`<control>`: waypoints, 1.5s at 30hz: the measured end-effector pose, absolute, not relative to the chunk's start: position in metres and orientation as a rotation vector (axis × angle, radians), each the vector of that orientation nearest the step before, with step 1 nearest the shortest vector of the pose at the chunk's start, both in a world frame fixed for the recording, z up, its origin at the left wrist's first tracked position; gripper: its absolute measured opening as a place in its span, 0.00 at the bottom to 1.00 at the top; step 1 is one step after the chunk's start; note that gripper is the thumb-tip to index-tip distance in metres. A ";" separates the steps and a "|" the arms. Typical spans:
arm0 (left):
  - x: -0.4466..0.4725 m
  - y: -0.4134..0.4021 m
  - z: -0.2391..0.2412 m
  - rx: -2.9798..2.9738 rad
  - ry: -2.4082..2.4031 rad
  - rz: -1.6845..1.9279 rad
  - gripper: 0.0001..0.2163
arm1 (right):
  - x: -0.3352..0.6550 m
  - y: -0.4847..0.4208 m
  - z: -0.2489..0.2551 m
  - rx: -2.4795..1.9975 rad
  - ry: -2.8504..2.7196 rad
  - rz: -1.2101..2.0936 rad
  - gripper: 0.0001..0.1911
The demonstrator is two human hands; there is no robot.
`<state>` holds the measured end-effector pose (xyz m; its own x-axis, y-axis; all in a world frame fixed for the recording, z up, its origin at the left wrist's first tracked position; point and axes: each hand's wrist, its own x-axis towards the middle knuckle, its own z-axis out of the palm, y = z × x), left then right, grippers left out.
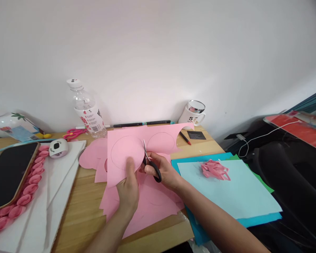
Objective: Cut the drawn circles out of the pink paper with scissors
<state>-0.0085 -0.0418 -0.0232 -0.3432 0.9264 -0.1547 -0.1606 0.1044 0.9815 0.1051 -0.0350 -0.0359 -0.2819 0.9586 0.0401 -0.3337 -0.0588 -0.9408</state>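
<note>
My left hand (129, 188) pinches the lower edge of a pink paper sheet (126, 149) marked with pencilled circles, thumb on top, holding it up off the wooden table (81, 207). My right hand (163, 172) is closed round black-handled scissors (150, 162). Their blades point up and sit along the edge of the left circle. More pink sheets (152, 203) lie flat under both hands.
A pile of pink paper strips (216, 169) lies on light blue paper (231, 189) at right. A plastic bottle (87, 109), a white mug (193, 113), pens (142, 124), pink scissors (75, 133), a white tape dispenser (58, 147) and a dark phone (7, 174) ringed by pink paper rolls sit around.
</note>
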 end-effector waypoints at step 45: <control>-0.007 -0.044 -0.014 0.713 1.440 1.374 0.20 | 0.102 -0.035 -0.033 -0.909 -1.139 1.497 0.19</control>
<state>-0.0075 -0.0438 -0.0137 -0.3446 0.9048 -0.2503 -0.2074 0.1867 0.9603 0.1023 -0.0345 -0.0334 -0.2123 0.9772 0.0069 -0.2678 -0.0514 -0.9621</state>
